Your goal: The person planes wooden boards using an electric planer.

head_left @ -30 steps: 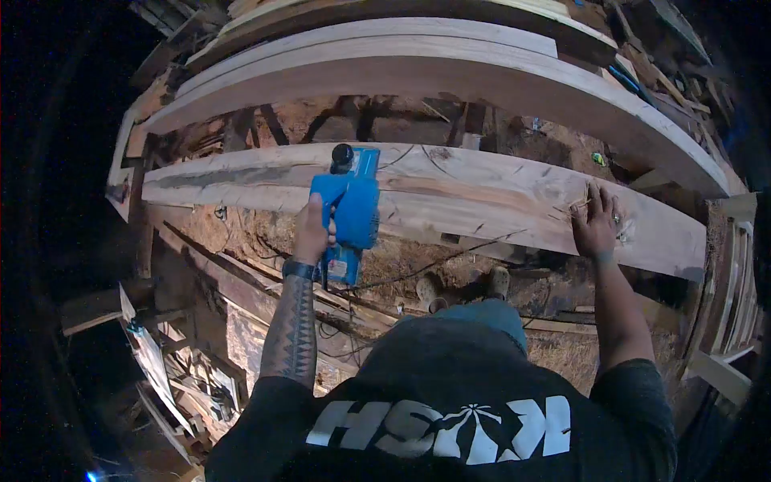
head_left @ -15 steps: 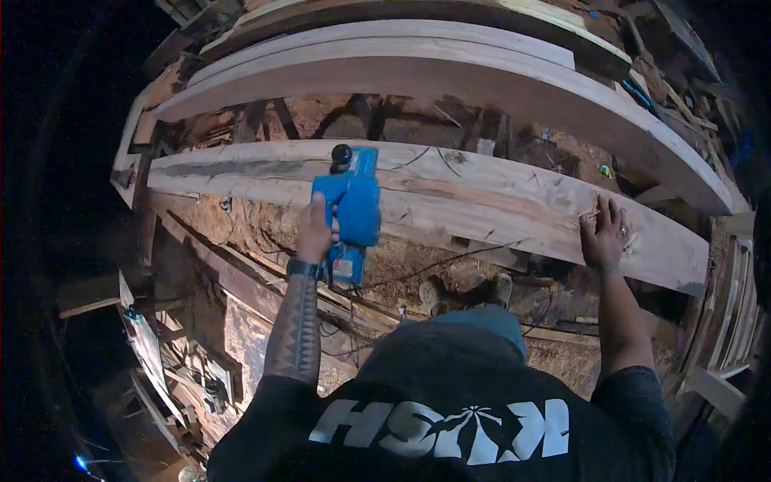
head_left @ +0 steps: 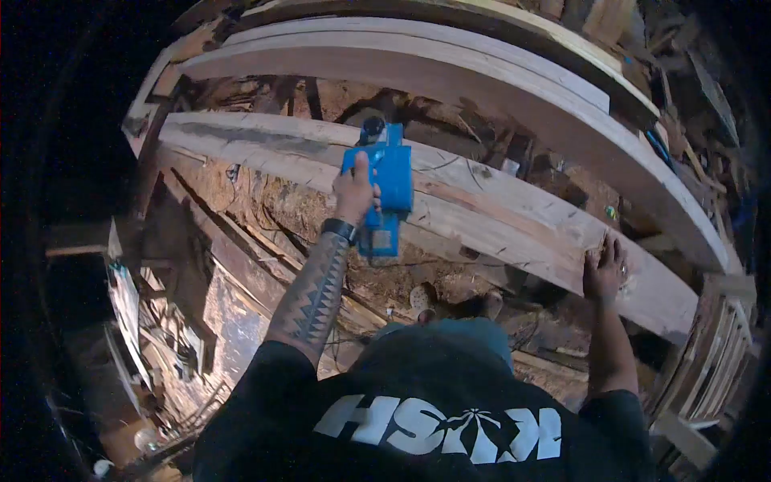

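Observation:
My left hand (head_left: 355, 193) is wrapped round the handle of a blue electric planer (head_left: 392, 181), which has a black round knob at its far end. The planer sits across the upper face of a long pale wooden board (head_left: 514, 221), left of its middle. A dark grey streak runs along the board's left part. Near the board's right end my right hand (head_left: 604, 269) lies on the wood beside a rough, knotty patch, its fingers spread and holding nothing. The planer's underside is hidden.
Beyond the board runs another thick, long plank (head_left: 450, 76), with more timber stacked behind it. Wood shavings (head_left: 273, 197) cover the ground. Several strips of wood (head_left: 723, 361) stand at the right, and scrap pieces (head_left: 157, 321) lie at the lower left.
The planer in my left hand has slid a little to the right along the board, nearer my right hand. My right hand stays by the knotty patch. The whole view has tilted slightly.

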`<state>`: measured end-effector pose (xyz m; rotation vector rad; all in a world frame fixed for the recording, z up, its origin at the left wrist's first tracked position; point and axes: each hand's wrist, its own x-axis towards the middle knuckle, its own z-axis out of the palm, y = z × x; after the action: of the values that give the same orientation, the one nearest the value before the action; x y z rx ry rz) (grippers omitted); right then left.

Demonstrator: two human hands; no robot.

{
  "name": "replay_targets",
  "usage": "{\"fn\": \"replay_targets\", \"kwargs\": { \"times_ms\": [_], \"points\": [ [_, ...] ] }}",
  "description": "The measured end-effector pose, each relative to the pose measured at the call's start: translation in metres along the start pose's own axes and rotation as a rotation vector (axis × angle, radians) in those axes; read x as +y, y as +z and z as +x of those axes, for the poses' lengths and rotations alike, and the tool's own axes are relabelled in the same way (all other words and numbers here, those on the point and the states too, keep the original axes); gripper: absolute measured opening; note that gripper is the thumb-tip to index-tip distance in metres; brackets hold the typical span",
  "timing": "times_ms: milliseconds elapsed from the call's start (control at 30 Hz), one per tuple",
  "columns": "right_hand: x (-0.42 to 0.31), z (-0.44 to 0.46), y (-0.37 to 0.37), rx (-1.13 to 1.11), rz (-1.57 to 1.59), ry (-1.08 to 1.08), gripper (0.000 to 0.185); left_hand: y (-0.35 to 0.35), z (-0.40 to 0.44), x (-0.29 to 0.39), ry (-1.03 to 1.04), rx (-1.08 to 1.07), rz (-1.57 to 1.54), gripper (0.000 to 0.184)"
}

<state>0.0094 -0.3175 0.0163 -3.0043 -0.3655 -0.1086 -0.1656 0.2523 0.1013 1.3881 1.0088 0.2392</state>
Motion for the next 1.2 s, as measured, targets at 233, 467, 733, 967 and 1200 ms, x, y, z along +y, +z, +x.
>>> {"fn": "replay_targets", "kwargs": {
  "times_ms": [233, 467, 733, 967, 1200],
  "points": [
    [0.002, -0.002, 0.008, 0.012, 0.008, -0.023, 0.076, 0.063, -0.075, -0.005, -0.034, -0.066, -0.339, 0.051],
    [-0.060, 0.021, -0.034, -0.039, 0.691, -0.342, 0.064, 0.159, -0.102, -0.033, -0.131, -0.013, -0.634, 0.046],
    [-0.202, 0.049, -0.097, -0.445, 0.694, -0.834, 0.054, 0.242, -0.132, -0.030, -0.369, -0.131, -0.937, 0.036],
    [-0.194, 0.081, -0.041, -0.839, 0.905, -0.571, 0.043, 0.210, -0.137, -0.028, -0.289, -0.548, -0.582, 0.038],
    [-0.260, 0.070, -0.059, -0.877, 0.954, -0.467, 0.040, 0.065, -0.122, -0.034, -0.083, -0.765, -0.331, 0.047]
  ]
}}
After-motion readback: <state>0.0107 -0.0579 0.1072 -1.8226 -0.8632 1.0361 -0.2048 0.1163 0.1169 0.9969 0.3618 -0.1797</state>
